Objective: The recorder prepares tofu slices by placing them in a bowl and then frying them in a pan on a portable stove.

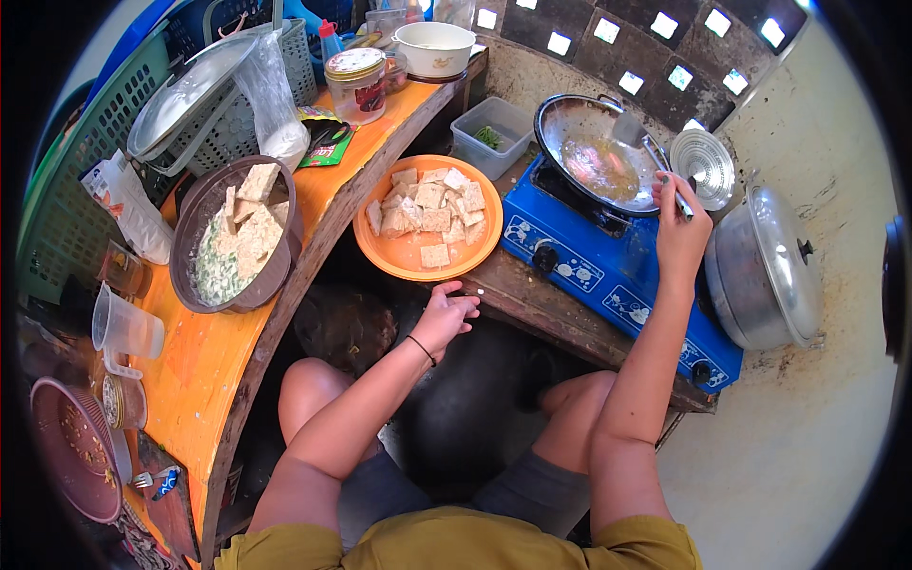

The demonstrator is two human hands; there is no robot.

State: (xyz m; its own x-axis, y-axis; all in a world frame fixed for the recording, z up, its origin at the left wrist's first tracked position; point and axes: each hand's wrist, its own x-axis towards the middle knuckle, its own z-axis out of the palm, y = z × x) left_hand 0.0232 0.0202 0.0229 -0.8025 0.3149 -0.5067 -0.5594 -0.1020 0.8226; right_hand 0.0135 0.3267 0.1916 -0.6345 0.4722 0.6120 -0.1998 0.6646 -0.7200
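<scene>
My right hand (679,214) is closed round the handle of a metal spatula (628,129), whose blade rests in a dark wok (543,128) at the far right. Oil bubbles in the wok round some reddish pieces that are hard to make out. The wok sits on a blue two-burner gas stove (632,271). My left hand (446,320) hangs with loosely bent, parted fingers just below an orange plate (388,255), and no object shows in it. Pale tempeh slices (435,220) are piled on that plate. To the left, a brown bowl (295,237) holds green-flecked white batter and more slices.
A lidded metal pot (760,275) and a perforated round lid (703,166) stand right of the wok. Behind the plate is a clear plastic box (513,157) with greens. The orange table (223,380) carries a jar (357,95), a white pot (435,47), a measuring cup (128,328) and baskets.
</scene>
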